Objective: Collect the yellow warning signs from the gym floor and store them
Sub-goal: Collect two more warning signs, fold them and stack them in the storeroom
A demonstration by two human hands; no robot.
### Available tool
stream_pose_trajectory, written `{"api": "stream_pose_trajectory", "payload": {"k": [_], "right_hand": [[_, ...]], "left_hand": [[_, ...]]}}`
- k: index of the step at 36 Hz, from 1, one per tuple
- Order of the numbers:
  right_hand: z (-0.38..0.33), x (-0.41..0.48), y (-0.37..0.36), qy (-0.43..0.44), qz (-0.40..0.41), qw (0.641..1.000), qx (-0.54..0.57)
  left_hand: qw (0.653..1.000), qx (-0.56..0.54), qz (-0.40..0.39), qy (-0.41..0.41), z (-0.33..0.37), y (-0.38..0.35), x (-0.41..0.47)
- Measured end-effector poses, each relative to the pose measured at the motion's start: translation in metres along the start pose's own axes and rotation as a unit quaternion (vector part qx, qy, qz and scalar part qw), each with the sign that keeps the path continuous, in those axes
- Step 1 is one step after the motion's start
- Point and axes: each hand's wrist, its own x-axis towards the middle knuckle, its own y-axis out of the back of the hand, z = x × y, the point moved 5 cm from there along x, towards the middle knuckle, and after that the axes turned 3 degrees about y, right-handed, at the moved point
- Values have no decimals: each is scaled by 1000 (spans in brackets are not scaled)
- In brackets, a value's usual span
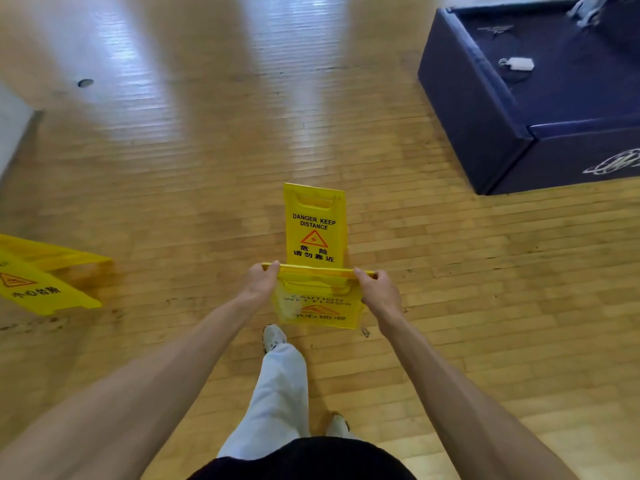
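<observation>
Left hand point(261, 280) and right hand point(375, 289) grip the wet-floor sign point(317, 306). Swung forward, it could topple the danger sign point(314, 230).

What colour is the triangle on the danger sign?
Red triangle on yellow danger sign; head view.

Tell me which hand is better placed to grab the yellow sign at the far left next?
Probably the left hand: the far-left sign is on that side, and the right hand is farther off. Both hands now hold the wet-floor sign.
</observation>
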Motion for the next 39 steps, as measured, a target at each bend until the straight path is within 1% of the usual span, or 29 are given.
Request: {"api": "stream_pose_trajectory", "payload": {"k": [3,6,11,16,19,25,29,31,33,36,39], "right_hand": [[-16,32,-18,-29,12,999,12],[-33,58,-34,-49,18,999,4],[-52,103,-68,-73,3,997,-11],[-40,137,-98,-117,39,992,26],[-31,157,-109,-138,38,989,42],[-18,209,-121,-177,33,980,85],[-12,245,-132,-194,11,974,119],[5,267,-139,-208,-1,971,114],[29,292,-145,-199,-21,973,112],[12,298,-136,-187,-17,975,119],[-8,310,-134,-178,-9,976,121]], "left_hand": [[1000,22,-15,3,12,7,42],[999,26,-37,23,18,17,76],[998,49,-41,24,25,37,137],[991,122,-54,27,26,36,186],[988,137,-63,28,26,27,216],[986,130,-92,37,33,0,269],[984,135,-90,79,21,-24,307],[982,133,-84,104,11,-32,319],[980,135,-71,124,2,-38,333],[984,108,-68,120,5,-46,336],[990,81,-47,109,20,-53,351]]}}
